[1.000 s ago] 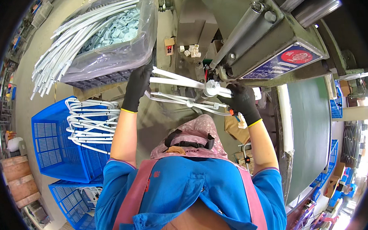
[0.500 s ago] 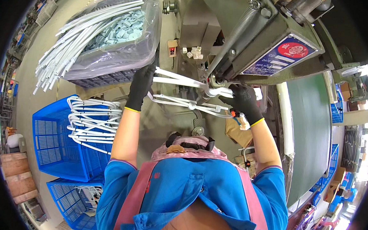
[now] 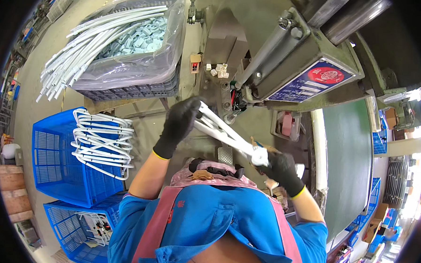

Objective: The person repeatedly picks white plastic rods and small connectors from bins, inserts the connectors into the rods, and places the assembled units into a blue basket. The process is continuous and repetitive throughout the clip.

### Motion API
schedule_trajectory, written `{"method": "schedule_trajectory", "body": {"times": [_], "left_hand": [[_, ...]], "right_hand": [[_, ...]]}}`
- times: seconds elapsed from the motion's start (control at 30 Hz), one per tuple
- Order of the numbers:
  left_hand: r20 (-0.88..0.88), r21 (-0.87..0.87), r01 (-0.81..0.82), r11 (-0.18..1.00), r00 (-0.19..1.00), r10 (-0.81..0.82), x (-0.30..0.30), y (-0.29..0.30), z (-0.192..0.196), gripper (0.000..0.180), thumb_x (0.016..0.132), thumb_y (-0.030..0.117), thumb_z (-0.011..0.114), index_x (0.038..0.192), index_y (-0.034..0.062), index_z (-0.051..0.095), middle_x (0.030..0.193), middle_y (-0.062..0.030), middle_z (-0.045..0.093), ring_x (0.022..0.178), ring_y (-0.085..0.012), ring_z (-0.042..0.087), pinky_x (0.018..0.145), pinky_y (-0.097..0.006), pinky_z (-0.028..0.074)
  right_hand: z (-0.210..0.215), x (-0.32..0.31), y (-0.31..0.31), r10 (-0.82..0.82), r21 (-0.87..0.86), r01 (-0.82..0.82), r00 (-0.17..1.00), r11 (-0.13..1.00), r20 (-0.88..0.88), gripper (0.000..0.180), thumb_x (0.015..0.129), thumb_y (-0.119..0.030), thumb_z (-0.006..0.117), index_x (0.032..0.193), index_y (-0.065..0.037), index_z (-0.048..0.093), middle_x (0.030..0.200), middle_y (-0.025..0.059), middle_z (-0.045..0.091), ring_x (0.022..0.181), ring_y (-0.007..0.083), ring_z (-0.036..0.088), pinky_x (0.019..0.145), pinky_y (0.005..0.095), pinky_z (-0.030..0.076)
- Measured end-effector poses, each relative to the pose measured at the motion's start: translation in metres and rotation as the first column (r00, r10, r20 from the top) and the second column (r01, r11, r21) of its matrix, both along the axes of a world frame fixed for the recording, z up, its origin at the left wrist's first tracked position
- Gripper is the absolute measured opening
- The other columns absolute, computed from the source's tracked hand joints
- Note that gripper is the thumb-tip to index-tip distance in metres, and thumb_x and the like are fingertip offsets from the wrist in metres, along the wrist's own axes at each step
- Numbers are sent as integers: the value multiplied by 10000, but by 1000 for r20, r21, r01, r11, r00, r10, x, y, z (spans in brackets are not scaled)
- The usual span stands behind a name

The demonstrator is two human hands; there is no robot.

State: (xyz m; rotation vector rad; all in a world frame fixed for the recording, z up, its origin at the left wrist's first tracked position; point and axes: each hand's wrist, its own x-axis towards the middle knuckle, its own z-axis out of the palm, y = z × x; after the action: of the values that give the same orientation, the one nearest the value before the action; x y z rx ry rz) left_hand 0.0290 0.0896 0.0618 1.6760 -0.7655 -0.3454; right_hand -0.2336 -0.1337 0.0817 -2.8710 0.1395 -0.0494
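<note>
Head view, looking down past the person's blue jacket and pink apron straps.

Left hand (image 3: 181,125), black glove with a yellow cuff, sits just left of frame centre. Its fingers are clenched around the upper end of a bent white plastic tube piece (image 3: 224,133). Right hand (image 3: 280,168), same kind of glove, lies at about 4 o'clock from the left hand and grasps the lower end of the same piece, where a small white fitting shows against the palm. The white piece runs as a diagonal between the two hands, from 10 o'clock down to 4 o'clock, held in the air in front of the green press machine (image 3: 306,57).

The machine fills the upper right; a blue and red plate (image 3: 318,79) is on its slanted face. A few small white parts (image 3: 217,70) lie on the machine base at about 12 o'clock from the left hand.

At 10 o'clock from the left hand: a grey crate lined with clear plastic (image 3: 137,64), holding long white tubes and pale blue pieces. At 9 o'clock: a blue basket (image 3: 56,157) with bent white tube pieces (image 3: 100,141) stacked over its right rim. A second blue basket (image 3: 78,231) sits at about 7 o'clock.
</note>
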Motion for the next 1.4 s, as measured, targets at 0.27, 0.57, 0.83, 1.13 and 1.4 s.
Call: {"method": "schedule_trajectory", "body": {"times": [0.27, 0.57, 0.83, 1.13, 1.4], "left_hand": [[-97, 112, 158, 981, 984, -148, -29, -60, 19, 419, 963, 389, 482, 994, 0, 637, 726, -82, 641, 657, -167, 600, 644, -320, 464], [-213, 14, 50, 999, 976, -46, -31, -86, -16, 384, 932, 376, 575, 886, 4, 659, 632, -44, 615, 574, -122, 580, 602, -297, 457], [-167, 104, -54, 993, 983, 71, -47, -82, 0, 445, 941, 426, 528, 837, 14, 659, 580, -49, 593, 545, -148, 583, 572, -321, 470], [-254, 150, -33, 988, 965, 71, -38, -86, -5, 443, 868, 415, 573, 712, 4, 629, 575, -82, 612, 533, -195, 612, 574, -339, 467], [-22, 151, -45, 988, 999, 49, -34, -92, -10, 538, 907, 515, 505, 751, 23, 656, 580, -98, 623, 570, -231, 647, 608, -364, 498]], "right_hand": [[1, -65, 1, -206, 76, 217, 970, 973, -131, 433, 796, -439, 660, 999, -58, 633, 720, 138, 658, 605, 320, 648, 518, 420, 486], [1, -57, -25, -170, 79, 186, 971, 979, -170, 405, 816, -434, 636, 966, -57, 624, 736, 150, 660, 635, 325, 652, 535, 423, 497], [-9, -68, -45, -111, -8, 114, 946, 993, -306, 306, 829, -374, 611, 886, -74, 610, 716, 136, 654, 613, 303, 654, 515, 409, 494], [-13, -71, -42, -140, -65, 126, 940, 990, -313, 259, 823, -331, 596, 904, -86, 620, 719, 130, 652, 588, 294, 647, 494, 416, 478], [-3, -69, -42, -139, -26, 138, 939, 990, -314, 336, 808, -375, 611, 930, -62, 626, 709, 142, 651, 596, 310, 647, 505, 410, 480]]}}
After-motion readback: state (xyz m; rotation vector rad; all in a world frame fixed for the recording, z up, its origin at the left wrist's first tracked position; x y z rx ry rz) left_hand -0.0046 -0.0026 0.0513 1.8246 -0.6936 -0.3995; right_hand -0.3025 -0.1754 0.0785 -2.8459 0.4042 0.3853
